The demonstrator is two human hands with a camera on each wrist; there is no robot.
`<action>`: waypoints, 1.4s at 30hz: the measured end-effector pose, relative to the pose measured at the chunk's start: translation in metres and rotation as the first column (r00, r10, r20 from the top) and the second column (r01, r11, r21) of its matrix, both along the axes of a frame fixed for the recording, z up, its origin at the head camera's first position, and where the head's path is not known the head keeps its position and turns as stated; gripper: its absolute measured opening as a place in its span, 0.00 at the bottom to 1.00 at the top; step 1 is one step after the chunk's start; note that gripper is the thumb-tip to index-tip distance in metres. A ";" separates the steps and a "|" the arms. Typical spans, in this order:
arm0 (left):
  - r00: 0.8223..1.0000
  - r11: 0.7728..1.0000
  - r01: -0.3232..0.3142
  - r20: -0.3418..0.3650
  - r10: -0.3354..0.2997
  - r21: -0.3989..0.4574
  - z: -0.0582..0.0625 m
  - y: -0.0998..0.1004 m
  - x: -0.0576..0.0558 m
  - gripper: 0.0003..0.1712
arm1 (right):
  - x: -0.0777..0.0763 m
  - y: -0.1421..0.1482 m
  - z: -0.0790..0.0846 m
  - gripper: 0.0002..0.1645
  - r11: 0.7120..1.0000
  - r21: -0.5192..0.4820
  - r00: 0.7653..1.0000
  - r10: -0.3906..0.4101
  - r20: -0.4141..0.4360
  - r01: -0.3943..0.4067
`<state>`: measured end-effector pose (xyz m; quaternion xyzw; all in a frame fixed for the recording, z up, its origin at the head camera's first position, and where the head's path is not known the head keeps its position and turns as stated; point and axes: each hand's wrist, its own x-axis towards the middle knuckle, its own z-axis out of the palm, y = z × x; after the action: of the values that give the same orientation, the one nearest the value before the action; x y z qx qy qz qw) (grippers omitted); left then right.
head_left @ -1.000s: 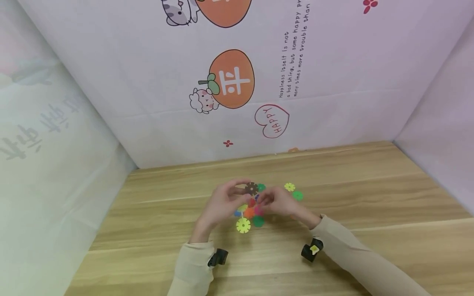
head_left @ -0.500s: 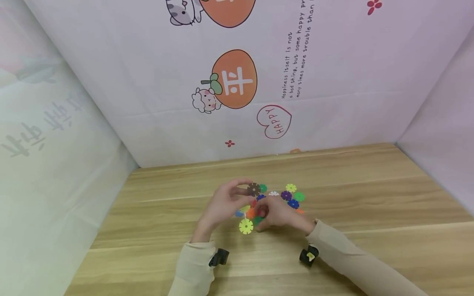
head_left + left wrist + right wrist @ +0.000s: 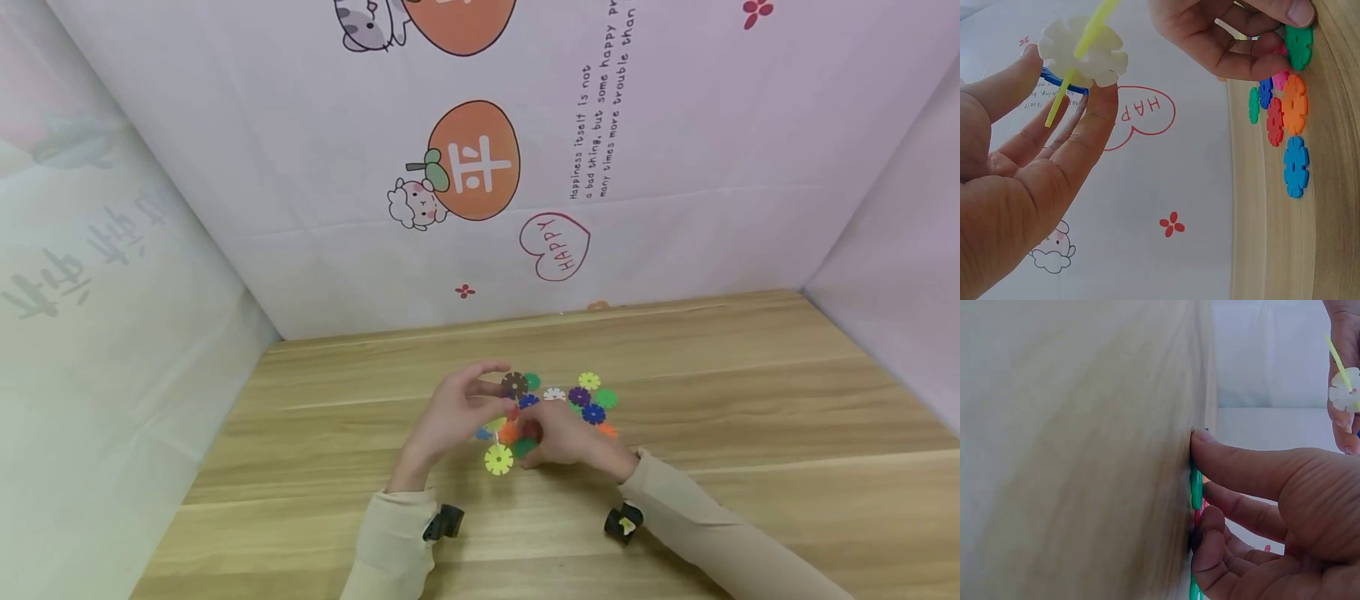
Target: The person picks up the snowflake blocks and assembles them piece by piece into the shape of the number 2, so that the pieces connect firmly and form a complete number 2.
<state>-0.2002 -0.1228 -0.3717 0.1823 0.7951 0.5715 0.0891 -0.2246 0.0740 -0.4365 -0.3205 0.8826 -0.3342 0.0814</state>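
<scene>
My left hand (image 3: 455, 414) pinches joined snowflake discs above the table. In the left wrist view these are a white disc (image 3: 1107, 59) crossed by a yellow disc (image 3: 1092, 28) seen edge-on, with a blue disc (image 3: 1063, 81) between thumb and fingers. The yellow disc (image 3: 498, 459) faces the head camera. At the tabletop my right hand (image 3: 566, 432) has its thumb and bent fingers at a green disc (image 3: 1299, 47), gripping its edges. In the right wrist view the thumb tip is at one end of that green disc (image 3: 1196, 487); the other fingers curl beside it.
Loose discs on the wooden table (image 3: 375, 400) include orange (image 3: 1295, 105), red (image 3: 1275, 122) and light blue (image 3: 1295, 167). Beyond my right hand lie white (image 3: 554, 393), purple (image 3: 579, 397) and dark blue (image 3: 593, 414) discs. A printed white backdrop (image 3: 337, 250) rises behind the table.
My right hand has moved down and slightly left, onto the green disc, uncovering white, purple and dark blue discs behind it. My left hand stays in place with its joined discs.
</scene>
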 end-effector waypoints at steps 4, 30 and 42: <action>1.000 1.000 0.016 -0.016 -0.016 -0.003 -0.002 0.001 -0.001 0.25 | 0.002 -0.001 0.001 0.21 1.000 0.011 0.999 -0.027 0.033 0.027; 0.999 0.999 -0.046 -0.011 0.046 0.005 -0.004 0.006 0.000 0.25 | -0.009 0.029 0.018 0.08 0.931 -0.328 0.971 -0.208 -0.117 0.160; 0.996 0.996 -0.086 -0.007 0.086 -0.037 -0.004 0.008 0.000 0.24 | -0.003 0.040 0.043 0.06 0.908 -0.372 0.964 -0.246 -0.101 0.193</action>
<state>-0.1998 -0.1148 -0.3754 0.1477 0.8131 0.5592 0.0660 -0.2280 0.1144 -0.3939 -0.2521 0.8405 -0.4726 -0.0811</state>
